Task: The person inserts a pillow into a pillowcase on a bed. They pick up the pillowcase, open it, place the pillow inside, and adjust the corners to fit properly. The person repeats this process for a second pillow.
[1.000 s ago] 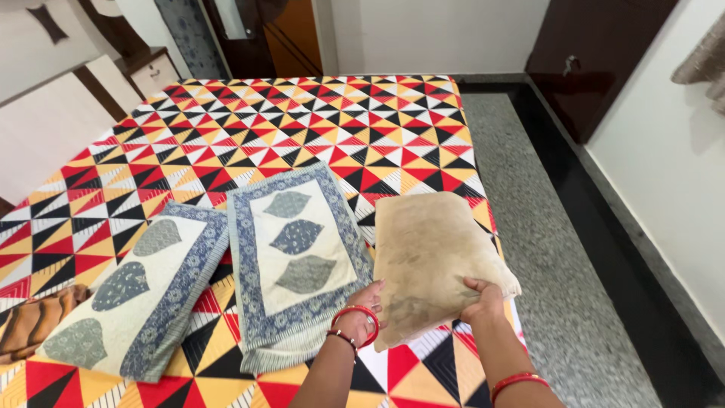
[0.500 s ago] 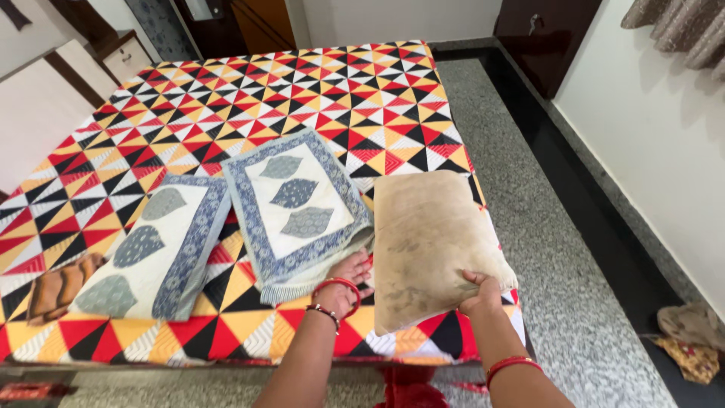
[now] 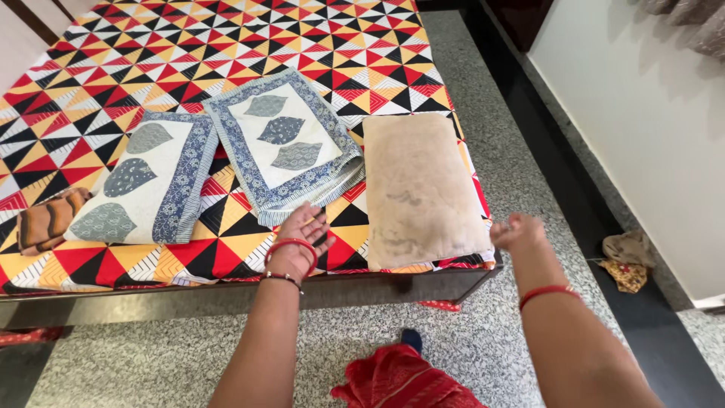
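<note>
While red cloth [image 3: 396, 381] bunches at the bottom edge over the speckled floor [image 3: 151, 355], both forearms reach up from below toward the bed [image 3: 226, 291]. Left hand [image 3: 300, 238] hovers at the bed's near edge with fingers spread apart and palm turned up, gripping nothing; red bangles [image 3: 291, 245] ring its wrist. Its fingertips lie just below the near hem of the folded leaf cover [image 3: 283, 143], close to touching it, though contact cannot be told. Right hand [image 3: 516, 230] sits off the bed's near right corner, over the floor, loosely curled and blurred; it holds nothing, and whether the fingers are fully closed cannot be told. A red band [image 3: 550, 293] circles that wrist. Just left of the right hand lies the beige pillow [image 3: 419, 189], flat on the bed by its right edge, its near end reaching the mattress edge. The pillow lies just beside the leaf cover, which is tilted. Further left is a second leaf-print piece [image 3: 140, 181], touching the first along one side. At the far left edge rests a brown striped cloth [image 3: 47, 221]. Beneath them all spreads the triangle-patterned sheet [image 3: 189, 45] in red, black, yellow and white. On the dark floor strip by the white wall [image 3: 642, 113], right of the bed, lies a small crumpled rag [image 3: 627, 261].
</note>
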